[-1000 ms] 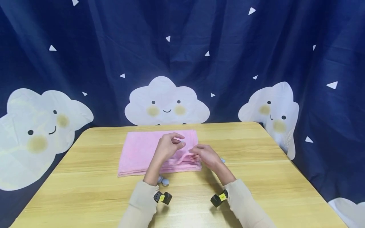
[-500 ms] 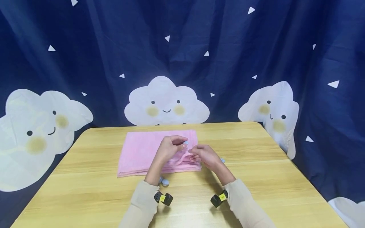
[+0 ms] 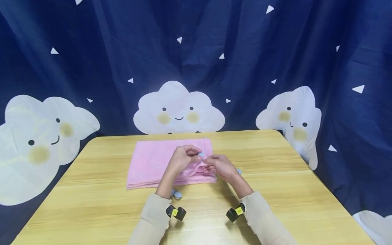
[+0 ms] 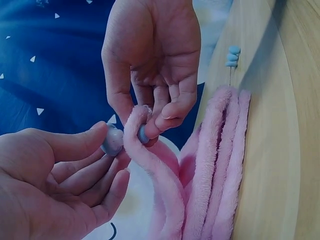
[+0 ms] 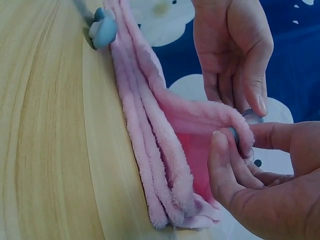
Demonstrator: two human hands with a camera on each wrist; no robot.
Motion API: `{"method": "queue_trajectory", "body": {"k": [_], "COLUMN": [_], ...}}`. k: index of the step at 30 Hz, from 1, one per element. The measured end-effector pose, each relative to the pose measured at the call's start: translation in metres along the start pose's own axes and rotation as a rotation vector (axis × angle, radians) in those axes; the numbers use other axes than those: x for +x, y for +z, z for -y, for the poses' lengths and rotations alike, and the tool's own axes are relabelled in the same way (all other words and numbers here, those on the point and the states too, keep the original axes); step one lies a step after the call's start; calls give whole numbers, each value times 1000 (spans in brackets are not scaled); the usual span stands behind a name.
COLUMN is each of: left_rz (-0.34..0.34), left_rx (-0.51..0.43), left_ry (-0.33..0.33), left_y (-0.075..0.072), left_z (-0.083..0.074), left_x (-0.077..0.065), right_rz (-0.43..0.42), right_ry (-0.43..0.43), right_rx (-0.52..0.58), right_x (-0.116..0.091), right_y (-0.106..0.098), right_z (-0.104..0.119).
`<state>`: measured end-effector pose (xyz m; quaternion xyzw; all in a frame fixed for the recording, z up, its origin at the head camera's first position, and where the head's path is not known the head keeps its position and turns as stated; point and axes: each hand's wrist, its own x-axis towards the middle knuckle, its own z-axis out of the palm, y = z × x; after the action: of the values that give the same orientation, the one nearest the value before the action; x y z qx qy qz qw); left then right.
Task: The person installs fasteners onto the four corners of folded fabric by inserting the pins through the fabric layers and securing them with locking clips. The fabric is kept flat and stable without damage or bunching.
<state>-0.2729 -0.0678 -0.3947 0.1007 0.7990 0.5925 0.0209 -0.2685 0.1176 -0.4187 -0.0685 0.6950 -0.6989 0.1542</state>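
A folded pink fleece blanket (image 3: 150,156) lies on the table. My right hand (image 3: 222,166) pinches a raised fold of its edge; a blue round piece (image 5: 233,133) shows on the inner side, beside the thumb. From the other side, my left hand (image 3: 180,160) holds a pale blue mushroom-shaped clip piece (image 4: 112,140) between thumb and fingers. That piece sits right at the outer face of the fold, opposite the right hand's blue piece. The contact between the two pieces is hidden by the fleece.
More mushroom-shaped clips (image 3: 177,195) lie in front of the blanket, partly behind the left wrist. Another blue clip (image 3: 239,171) lies right of the blanket, beside the right wrist. The wooden table (image 3: 275,190) ends at a dark blue curtain (image 3: 196,61) with printed clouds.
My left hand has shifted slightly right, toward the right hand, and its blue clip piece now shows more between the fingertips. The right hand has kept its hold on the blanket.
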Motion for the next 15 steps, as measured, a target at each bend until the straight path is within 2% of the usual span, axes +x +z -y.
{"method": "queue_trajectory", "body": {"k": [10, 15], "left_rz": [13, 9], "left_rx": [49, 52], "left_ry": [-8, -5], "left_y": [-4, -5], "left_z": [1, 1], "left_x": [-3, -3], "right_rz": [15, 1], "right_ry": [1, 5], "right_rx": [-12, -53], "right_x": [1, 0], "right_y": [0, 2], "right_z": [-2, 0]}}
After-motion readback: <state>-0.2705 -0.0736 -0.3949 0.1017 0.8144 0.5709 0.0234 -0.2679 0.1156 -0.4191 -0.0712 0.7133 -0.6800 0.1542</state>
